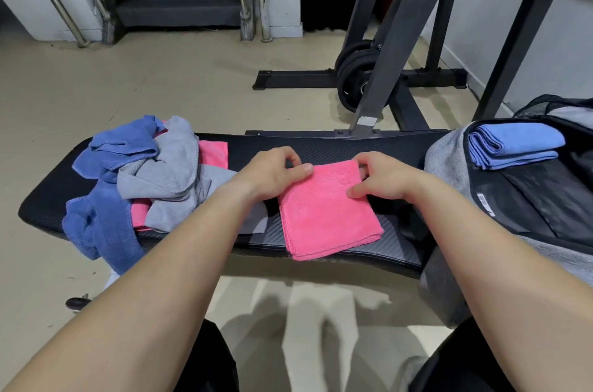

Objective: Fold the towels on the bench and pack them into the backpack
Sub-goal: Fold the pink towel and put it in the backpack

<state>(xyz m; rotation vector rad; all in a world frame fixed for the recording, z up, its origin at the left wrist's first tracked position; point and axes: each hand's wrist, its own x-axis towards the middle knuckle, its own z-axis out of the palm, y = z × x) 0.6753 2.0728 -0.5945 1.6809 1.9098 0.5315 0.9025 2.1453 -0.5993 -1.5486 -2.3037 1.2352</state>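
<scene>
Held the folded pink towel by its far corners. Pinched the far left corner with the left hand, thumb on top and fingers curled over the far edge. Pinched the far right corner with the right hand, thumb pressed on the right border. Showed as a thick, fuzzy, bright pink square of several layers with stacked edges along the near side. Lay flat and slightly askew in the middle of the black counter, reaching as far as its near edge.

Sat just right of a heap of unfolded towels in blue, grey and pink, spilling over the counter's left near edge and running under the left forearm. Left a bare strip of counter beyond both hands and another toward the open grey backpack at the right end. Kept well apart from the folded blue towel inside it. Stood close behind the far edge: a dark rack with weight plates.
</scene>
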